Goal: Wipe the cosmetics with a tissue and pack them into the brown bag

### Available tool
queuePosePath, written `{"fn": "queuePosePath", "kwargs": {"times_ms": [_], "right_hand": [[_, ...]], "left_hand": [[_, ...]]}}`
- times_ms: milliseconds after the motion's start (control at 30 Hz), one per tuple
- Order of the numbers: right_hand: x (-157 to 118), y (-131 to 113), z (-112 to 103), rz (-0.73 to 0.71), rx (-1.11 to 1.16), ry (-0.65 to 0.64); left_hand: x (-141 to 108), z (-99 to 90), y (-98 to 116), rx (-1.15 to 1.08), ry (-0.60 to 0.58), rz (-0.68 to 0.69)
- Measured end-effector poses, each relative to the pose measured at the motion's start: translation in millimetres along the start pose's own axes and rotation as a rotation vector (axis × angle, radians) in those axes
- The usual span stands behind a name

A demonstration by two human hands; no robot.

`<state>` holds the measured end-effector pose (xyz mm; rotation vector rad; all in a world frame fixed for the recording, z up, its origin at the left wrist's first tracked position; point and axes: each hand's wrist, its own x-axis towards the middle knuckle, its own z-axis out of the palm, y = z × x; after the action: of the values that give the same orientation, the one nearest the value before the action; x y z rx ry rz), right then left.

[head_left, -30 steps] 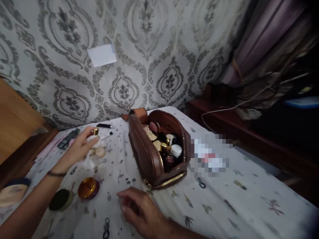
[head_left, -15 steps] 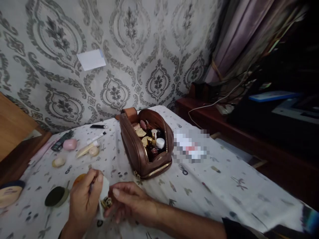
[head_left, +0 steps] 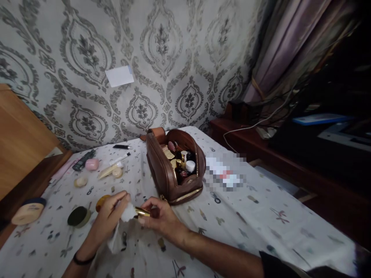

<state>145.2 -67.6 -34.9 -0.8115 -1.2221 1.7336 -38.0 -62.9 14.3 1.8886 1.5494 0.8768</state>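
Note:
My left hand [head_left: 111,214] is closed around a white wipe or cloth [head_left: 127,213], whose loose end hangs below the fingers. Between my hands is a small shiny gold cosmetic tube [head_left: 142,211]; the wipe covers its left end, and my right hand [head_left: 165,218] pinches its right end. What kind of cosmetic it is cannot be made out. Just beyond them stands an open brown toiletry bag [head_left: 162,170], filled with bottles and jars, among them a white-capped bottle [head_left: 190,166]. A yellow-orange round item [head_left: 102,201] is partly hidden behind my left hand.
On the patterned tablecloth [head_left: 246,231] at left lie a dark-lidded jar [head_left: 79,217], a peach jar [head_left: 29,211], a pink container [head_left: 92,164], a cream tube [head_left: 107,170] and a black pen [head_left: 122,146]. A blurred-out packet [head_left: 223,173] lies right of the bag.
My right hand, earlier with fingers apart beside the gold item, now grips it. The gold item has turned sideways and both hands have risen slightly. The view has shifted a little left.

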Motion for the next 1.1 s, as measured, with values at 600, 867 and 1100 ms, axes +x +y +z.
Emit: {"fn": "queuePosePath", "kwargs": {"times_ms": [600,867,1100], "right_hand": [[7.1,1.5,-3.8,-0.030,0.136,0.047],[6.5,-6.6,-3.8,-0.052,0.139,0.011],[7.1,5.4,-2.6,-0.017,0.201,0.053]], "left_hand": [[-2.8,8.6,-3.8,-0.184,-0.191,0.002],[-4.1,17.8,-6.2,-0.450,-0.196,-0.052],[-16.1,31.1,9.0,-0.229,-0.152,0.187]]}}
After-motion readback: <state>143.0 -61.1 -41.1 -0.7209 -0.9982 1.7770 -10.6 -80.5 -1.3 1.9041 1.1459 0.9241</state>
